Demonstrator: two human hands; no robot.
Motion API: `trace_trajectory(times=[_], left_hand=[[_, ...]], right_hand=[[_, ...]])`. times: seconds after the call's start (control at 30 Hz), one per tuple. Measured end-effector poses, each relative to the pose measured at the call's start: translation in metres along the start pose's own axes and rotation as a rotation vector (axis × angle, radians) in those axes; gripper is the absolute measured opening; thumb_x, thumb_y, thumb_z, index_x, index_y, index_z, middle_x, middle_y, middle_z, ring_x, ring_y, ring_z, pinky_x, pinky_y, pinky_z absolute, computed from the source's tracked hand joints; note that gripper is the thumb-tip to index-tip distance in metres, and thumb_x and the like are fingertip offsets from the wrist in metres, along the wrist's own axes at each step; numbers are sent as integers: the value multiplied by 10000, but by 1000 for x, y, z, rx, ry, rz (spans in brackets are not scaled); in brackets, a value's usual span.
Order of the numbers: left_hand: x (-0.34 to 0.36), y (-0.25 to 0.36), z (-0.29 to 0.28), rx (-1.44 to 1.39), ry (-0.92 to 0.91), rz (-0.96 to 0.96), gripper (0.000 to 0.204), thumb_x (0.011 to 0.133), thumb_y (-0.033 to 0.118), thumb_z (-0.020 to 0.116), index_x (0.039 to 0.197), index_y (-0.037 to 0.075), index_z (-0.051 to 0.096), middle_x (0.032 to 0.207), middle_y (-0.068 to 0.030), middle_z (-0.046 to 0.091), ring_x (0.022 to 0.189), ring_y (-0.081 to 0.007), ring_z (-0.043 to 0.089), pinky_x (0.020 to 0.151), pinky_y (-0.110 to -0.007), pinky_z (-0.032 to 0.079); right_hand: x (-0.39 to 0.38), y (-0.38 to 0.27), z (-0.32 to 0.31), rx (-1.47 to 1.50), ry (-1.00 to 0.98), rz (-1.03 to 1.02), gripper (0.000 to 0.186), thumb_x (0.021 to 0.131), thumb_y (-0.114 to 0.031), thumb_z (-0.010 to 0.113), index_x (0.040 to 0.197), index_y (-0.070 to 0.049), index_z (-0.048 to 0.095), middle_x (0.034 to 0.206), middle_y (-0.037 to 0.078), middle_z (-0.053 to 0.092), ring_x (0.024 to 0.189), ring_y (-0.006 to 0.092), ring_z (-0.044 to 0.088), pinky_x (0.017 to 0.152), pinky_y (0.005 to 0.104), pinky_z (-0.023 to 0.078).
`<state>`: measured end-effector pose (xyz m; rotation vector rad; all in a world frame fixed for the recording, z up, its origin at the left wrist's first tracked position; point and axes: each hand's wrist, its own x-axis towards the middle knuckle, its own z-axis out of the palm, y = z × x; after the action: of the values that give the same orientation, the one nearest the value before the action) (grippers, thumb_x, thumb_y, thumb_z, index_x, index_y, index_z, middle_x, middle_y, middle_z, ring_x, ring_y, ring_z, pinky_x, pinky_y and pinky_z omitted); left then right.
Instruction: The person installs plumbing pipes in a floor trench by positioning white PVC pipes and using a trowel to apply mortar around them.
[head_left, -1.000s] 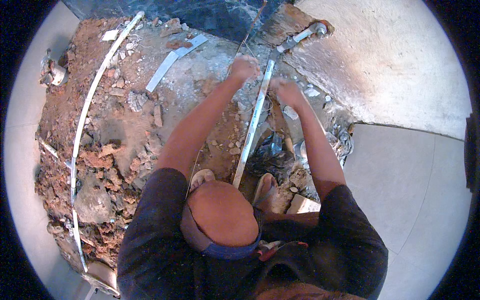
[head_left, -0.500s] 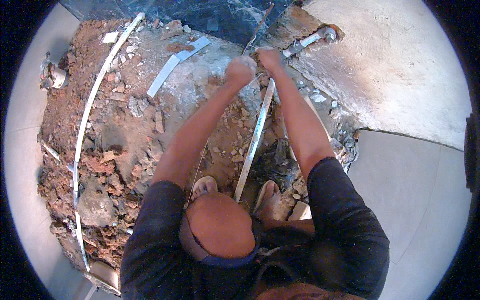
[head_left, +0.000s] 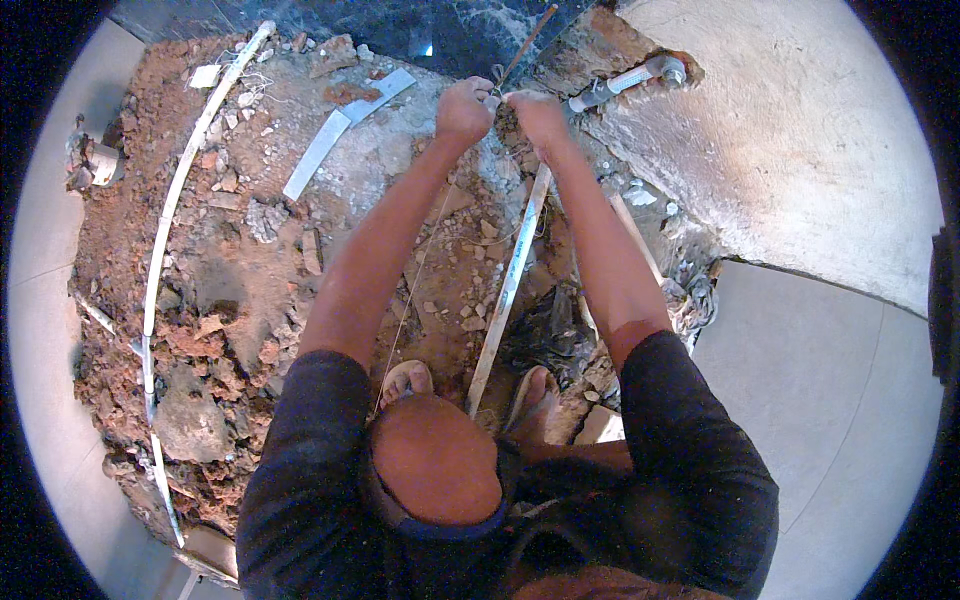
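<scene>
At the far end of the dug patch, my left hand [head_left: 466, 110] and my right hand [head_left: 538, 122] are close together, both with fingers closed in a pinch. Between them, a thin string [head_left: 497, 76] loops around the lower part of a slim rusty rod [head_left: 530, 44]; the fingertips are at this string, and their exact grip is too small to see. Another stretch of thin string [head_left: 410, 290] runs from near my left foot up toward my left hand. Below my right hand, a long white pipe [head_left: 510, 275] lies between my feet, its far end at my wrist.
A long white pipe [head_left: 160, 245] curves along rubble on the left. Two flat grey strips [head_left: 318, 155] lie beyond it. At the right, a pipe with an elbow fitting [head_left: 625, 80] sits in a broken slab [head_left: 800, 130]. Crumpled black plastic [head_left: 555, 330] lies by my right foot.
My left hand has moved slightly left and farther away, apart from my right hand. The looped string at the rod now shows between them, and the rod appears slightly shifted.
</scene>
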<state>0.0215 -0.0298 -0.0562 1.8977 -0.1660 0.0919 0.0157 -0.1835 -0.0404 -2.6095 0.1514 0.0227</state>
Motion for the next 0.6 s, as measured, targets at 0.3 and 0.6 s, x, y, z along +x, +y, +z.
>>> trace_trajectory(times=[0.3, 0.6], left_hand=[[7, -2, -1, 24, 87, 84, 153, 766, 124, 654, 877, 38, 715, 821, -158, 702, 739, -270, 693, 702, -356, 539], [8, -5, -4, -49, 56, 4, 154, 771, 151, 638, 846, 43, 719, 798, -154, 699, 728, -274, 687, 702, -359, 536]], right_hand=[[-30, 2, 16, 219, 73, -6, 244, 868, -206, 562, 964, -19, 686, 916, 199, 684, 849, 347, 651, 760, 405, 481], [-30, 1, 27, 34, 176, -60, 231, 856, -208, 569, 952, -46, 702, 894, 184, 692, 823, 334, 661, 750, 401, 491]])
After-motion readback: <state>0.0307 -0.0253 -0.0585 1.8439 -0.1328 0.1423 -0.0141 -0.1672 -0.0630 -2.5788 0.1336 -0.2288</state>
